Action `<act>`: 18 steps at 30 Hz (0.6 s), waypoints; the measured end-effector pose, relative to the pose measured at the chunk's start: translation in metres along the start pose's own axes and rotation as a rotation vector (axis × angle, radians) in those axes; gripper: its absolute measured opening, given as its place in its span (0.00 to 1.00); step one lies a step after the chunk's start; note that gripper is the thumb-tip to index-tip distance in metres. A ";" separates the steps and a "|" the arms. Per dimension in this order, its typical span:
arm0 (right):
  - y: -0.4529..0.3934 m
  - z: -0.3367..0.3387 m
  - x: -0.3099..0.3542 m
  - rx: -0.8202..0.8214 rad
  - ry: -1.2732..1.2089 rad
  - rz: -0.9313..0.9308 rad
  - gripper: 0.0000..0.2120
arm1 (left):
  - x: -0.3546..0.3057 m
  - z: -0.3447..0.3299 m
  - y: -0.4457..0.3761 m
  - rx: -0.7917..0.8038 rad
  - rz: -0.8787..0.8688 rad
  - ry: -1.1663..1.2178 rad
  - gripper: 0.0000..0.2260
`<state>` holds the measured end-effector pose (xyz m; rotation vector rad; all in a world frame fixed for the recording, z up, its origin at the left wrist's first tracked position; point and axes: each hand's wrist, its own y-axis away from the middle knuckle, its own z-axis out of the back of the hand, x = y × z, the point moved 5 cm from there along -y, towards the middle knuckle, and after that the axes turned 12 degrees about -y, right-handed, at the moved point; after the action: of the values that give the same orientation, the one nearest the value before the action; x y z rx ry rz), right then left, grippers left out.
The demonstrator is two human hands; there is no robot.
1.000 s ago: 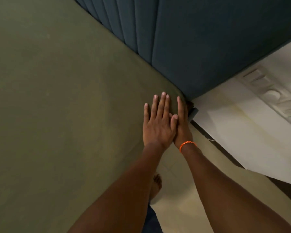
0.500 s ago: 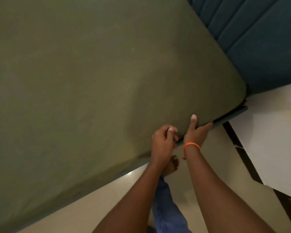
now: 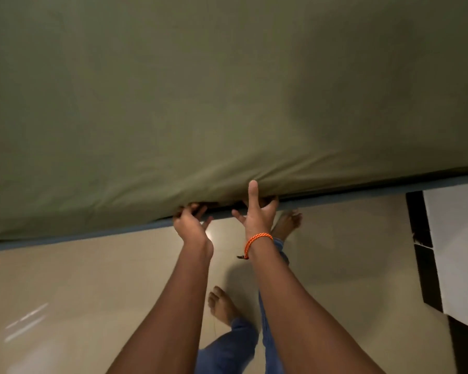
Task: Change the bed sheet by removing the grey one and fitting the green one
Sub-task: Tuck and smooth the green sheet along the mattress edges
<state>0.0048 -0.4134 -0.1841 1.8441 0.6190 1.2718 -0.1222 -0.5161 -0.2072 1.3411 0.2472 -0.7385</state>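
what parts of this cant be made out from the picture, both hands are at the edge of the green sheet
Head view, the only one:
- Left hand: fingertips hidden under the green sheet hem.
- Right hand: fingers hidden behind the palm and the sheet; only thumb and little finger show.
- How far the hem is tucked: hidden in the dark gap above the bed frame.
- Sheet corners: cut off by the picture edges.

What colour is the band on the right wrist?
Orange, a braided band just below the right hand; only the head view shows it.
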 end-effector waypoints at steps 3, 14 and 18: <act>0.013 -0.004 -0.044 0.055 0.078 -0.041 0.23 | -0.012 0.031 -0.028 -0.055 0.030 0.017 0.11; 0.023 -0.041 -0.103 -0.028 0.441 0.145 0.12 | -0.024 0.102 -0.063 -0.047 0.035 -0.310 0.08; 0.050 -0.010 -0.107 -0.238 0.789 0.289 0.17 | 0.002 0.134 -0.056 -0.141 0.071 -0.612 0.13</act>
<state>-0.0465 -0.5194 -0.1983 1.2237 0.5726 2.1903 -0.1873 -0.6451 -0.2200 0.9330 -0.2323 -1.0127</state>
